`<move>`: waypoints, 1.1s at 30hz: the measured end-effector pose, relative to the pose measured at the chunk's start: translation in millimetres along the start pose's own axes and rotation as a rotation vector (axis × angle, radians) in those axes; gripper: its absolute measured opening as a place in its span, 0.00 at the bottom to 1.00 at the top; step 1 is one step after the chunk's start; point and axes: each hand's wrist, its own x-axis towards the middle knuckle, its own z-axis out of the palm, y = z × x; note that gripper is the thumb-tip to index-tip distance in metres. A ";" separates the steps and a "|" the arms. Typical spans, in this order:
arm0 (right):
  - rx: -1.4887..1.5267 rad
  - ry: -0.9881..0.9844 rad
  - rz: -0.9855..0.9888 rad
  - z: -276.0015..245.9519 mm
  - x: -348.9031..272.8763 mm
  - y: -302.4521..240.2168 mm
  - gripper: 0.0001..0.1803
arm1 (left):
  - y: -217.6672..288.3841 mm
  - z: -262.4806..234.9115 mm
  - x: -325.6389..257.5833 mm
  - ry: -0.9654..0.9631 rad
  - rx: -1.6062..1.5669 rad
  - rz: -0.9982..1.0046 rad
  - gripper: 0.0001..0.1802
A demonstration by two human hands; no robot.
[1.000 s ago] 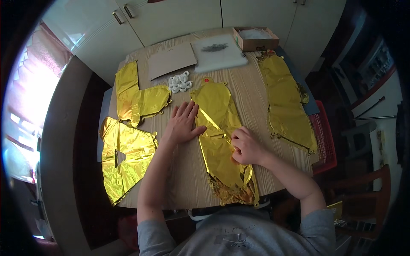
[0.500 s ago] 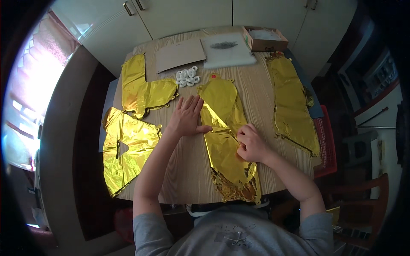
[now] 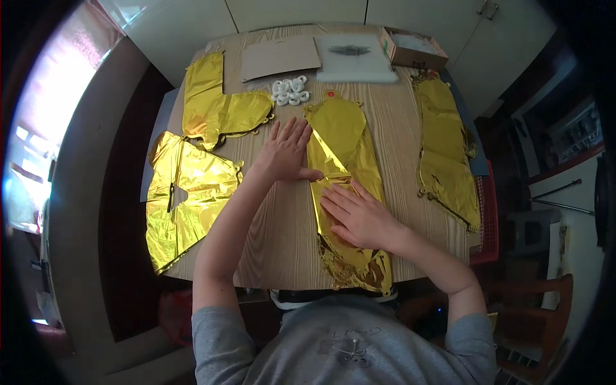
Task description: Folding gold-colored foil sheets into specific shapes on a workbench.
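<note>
Both hands spread flat: left hand (image 3: 285, 151) pins the gold foil balloon (image 3: 343, 179) on the bench (image 3: 282, 224), right hand (image 3: 359, 215) presses it smooth.

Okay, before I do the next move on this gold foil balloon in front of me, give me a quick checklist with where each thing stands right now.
1. Right hand flat on the middle balloon: ok, palm down on its lower half.
2. Left hand steadying it: ok, fingers spread on the table, thumb at the balloon's left edge.
3. Balloon lying flat: not ok, creased under the hands and crumpled at the near end, which hangs over the table edge.
4. Other balloons apart: ok, two lie to the left, one to the right, none touching it.
5. White rings out of the way: ok, beyond the left hand.
6. Balloon valve state: cannot tell.
</note>
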 end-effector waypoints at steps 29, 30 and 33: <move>0.011 -0.148 -0.204 13.5 8.3 1.6 0.23 | -5.7 12.5 1.6 0.024 -0.013 0.005 0.66; 0.001 -0.164 -0.219 12.8 8.2 2.6 0.23 | -6.6 12.9 1.7 0.025 -0.010 0.005 0.66; -0.021 -0.207 -0.252 8.7 9.6 4.9 0.23 | -9.4 11.8 2.6 0.034 -0.019 -0.003 0.65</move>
